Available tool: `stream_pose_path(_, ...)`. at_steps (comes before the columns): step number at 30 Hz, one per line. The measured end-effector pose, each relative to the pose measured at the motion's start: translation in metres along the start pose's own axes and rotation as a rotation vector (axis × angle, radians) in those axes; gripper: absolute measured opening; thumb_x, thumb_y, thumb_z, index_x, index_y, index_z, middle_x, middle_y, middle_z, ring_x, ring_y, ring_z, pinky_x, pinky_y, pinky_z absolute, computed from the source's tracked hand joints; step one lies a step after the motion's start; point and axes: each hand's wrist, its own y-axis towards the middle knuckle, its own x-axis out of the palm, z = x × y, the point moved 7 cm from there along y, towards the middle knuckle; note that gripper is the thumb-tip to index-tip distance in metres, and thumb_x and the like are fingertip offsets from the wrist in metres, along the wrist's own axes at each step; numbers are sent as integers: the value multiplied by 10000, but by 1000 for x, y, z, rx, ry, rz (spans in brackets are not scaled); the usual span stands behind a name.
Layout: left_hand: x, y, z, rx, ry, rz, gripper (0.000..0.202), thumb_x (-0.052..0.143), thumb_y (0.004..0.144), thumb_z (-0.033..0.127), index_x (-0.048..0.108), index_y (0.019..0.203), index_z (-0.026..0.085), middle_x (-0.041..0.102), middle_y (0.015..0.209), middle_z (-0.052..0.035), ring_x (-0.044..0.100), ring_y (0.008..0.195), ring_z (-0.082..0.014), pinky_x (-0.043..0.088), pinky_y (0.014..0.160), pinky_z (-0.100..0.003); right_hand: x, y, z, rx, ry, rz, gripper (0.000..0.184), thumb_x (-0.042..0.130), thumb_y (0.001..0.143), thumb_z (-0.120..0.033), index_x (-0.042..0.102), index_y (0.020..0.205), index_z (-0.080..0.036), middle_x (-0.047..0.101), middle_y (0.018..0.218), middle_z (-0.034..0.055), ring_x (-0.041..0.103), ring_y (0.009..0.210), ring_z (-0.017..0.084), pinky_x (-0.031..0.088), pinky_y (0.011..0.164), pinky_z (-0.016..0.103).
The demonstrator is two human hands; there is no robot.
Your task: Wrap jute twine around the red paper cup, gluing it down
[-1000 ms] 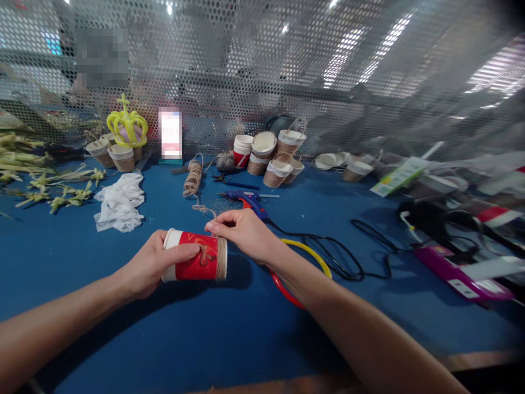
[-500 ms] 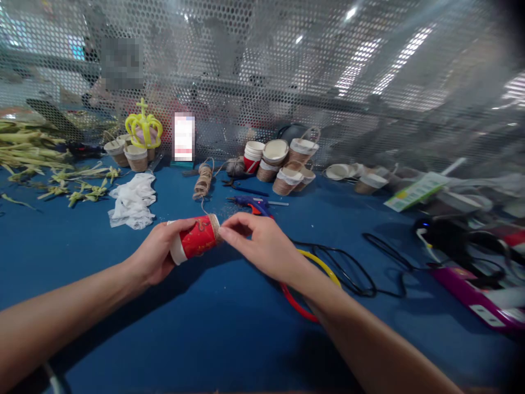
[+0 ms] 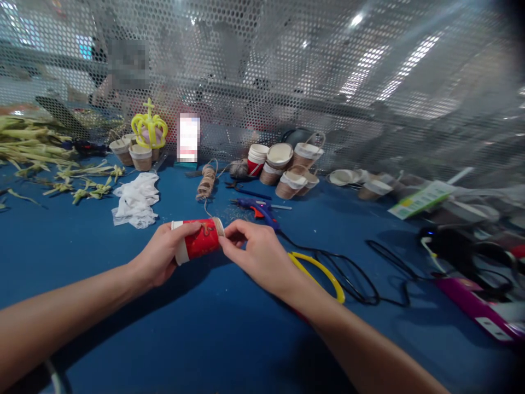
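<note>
My left hand (image 3: 162, 257) grips a red paper cup (image 3: 199, 239) held on its side, white rim to the left. Jute twine is wound round the cup's base at the right end. My right hand (image 3: 256, 251) pinches at that base, fingers pressed together on the twine (image 3: 220, 227). A strand runs from the cup back to a twine spool (image 3: 205, 180) lying on the blue table (image 3: 213, 328).
A blue glue gun (image 3: 256, 207) lies just behind my right hand, its black cord (image 3: 353, 273) looping right. A yellow ring (image 3: 324, 271) sits under my right wrist. Twine-wrapped cups (image 3: 289, 164), a white cloth (image 3: 137, 200), a yellow crown (image 3: 150, 128), green leaves (image 3: 82, 183) and a mesh screen stand behind.
The cup has tilted and shifted slightly away from me. My right hand moved from above the cup's base to its end, still pinching the twine. The view shifted left.
</note>
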Motion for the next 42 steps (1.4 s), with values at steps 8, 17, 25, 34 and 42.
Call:
stream_pose_path(8,1,0,3,-11,-23,-15,205,625,672,257,673,760,78,644,571,-43,536,471,-105,358,431,-178,-2,0,3,54,106,-59,150,501,784,-267,586,715,-165,626,671,20,541,606,130,419,579,252)
stream_pose_path(17,3,6,9,43,-56,-137,186,648,666,258,676,701,78,634,557,-37,511,461,-97,349,433,-172,-5,3,10,102,276,-162,229,433,827,-324,569,757,-153,589,675,22,545,642,137,435,631,280)
stream_pose_path(25,16,-3,10,161,343,-377,153,679,669,249,701,742,117,671,653,-6,516,560,-93,385,569,-185,0,-13,27,211,524,-80,145,518,768,-297,482,706,-171,503,651,-22,476,589,95,403,571,228)
stream_pose_path(34,10,7,-4,-218,-66,-318,303,736,583,333,679,753,89,672,649,-57,571,554,-124,432,575,-221,3,-27,0,-224,162,-50,62,476,807,-177,500,750,-185,531,769,22,485,725,130,419,681,268)
stream_pose_path(42,7,5,-10,-207,16,-221,303,701,626,331,674,813,95,670,672,-49,571,578,-124,427,599,-233,9,-28,-2,-334,31,-73,76,460,818,-163,503,762,-190,563,821,49,503,785,154,441,729,319)
